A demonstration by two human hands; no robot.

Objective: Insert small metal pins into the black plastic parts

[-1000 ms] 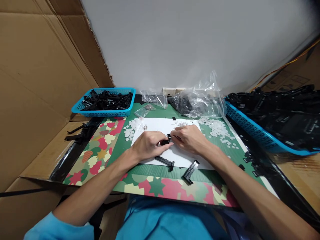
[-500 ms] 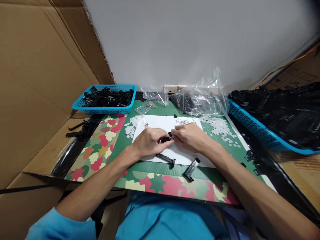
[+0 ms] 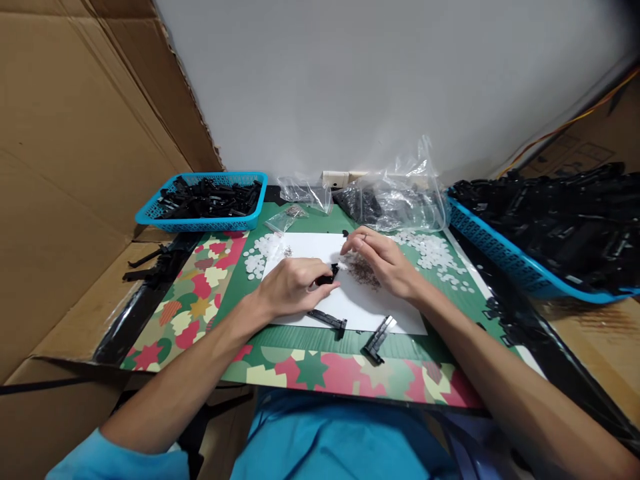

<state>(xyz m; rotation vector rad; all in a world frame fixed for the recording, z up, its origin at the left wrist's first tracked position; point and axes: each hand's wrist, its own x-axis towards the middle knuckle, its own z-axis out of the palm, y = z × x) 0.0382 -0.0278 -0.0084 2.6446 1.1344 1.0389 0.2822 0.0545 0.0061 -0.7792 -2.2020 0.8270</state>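
My left hand (image 3: 295, 285) pinches a small black plastic part (image 3: 328, 275) between thumb and fingers, above a white sheet (image 3: 300, 247). Part of that piece is hidden by the fingers. To the right, my right hand (image 3: 385, 263) hovers with bent fingers, thumb apart from them, and nothing visible in it. Under and beside it lies a pile of tiny brownish pieces (image 3: 364, 272), too small to name. Nearest me, a long black plastic part (image 3: 327, 319) lies across the sheet's lower edge, and a second black part (image 3: 379, 341) sits right of it.
White discs (image 3: 433, 253) are scattered on the right of the green mat, more discs (image 3: 256, 257) on the left. Blue baskets of black parts stand at left (image 3: 250, 222) and right (image 3: 520, 263). Clear bags (image 3: 400, 207) lie along the wall. Cardboard (image 3: 75, 167) rises at left.
My right hand has left the black part and moved up and right, its fingers parting and uncovering more of the brownish pile. My left hand keeps its grip. The view has shifted slightly.
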